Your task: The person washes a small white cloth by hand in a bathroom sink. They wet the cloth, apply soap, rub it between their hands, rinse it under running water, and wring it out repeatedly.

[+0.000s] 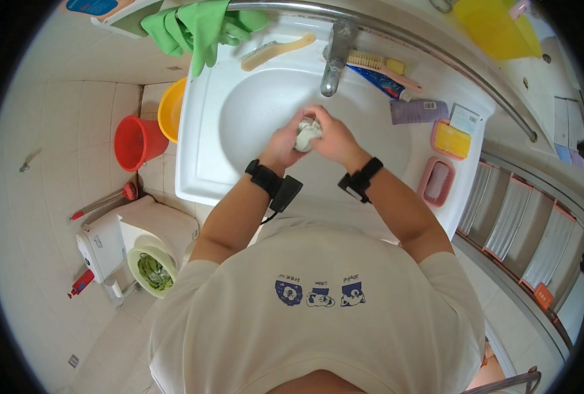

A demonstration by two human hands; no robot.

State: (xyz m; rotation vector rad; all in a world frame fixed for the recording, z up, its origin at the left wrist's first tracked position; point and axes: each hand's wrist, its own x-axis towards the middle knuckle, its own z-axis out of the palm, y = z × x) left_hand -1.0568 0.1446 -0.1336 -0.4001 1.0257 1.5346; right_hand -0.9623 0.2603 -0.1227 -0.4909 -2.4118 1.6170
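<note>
Over the basin of a white ceramic sink, both hands grip a small bunched white cloth. My left hand holds it from the left side. Against its other side lies my right hand, its fingers curled over the top. The cloth is crumpled and partly hidden by the fingers, so its exact kind is unclear. Just beyond the hands, the chrome faucet points down into the basin. No running water is visible from it.
Along the sink's right rim are a pink-handled brush, a toothpaste tube, a purple tube, a yellow sponge and a pink soap dish. Another brush and green rubber gloves are behind. A red bucket stands left; a ladder leans right.
</note>
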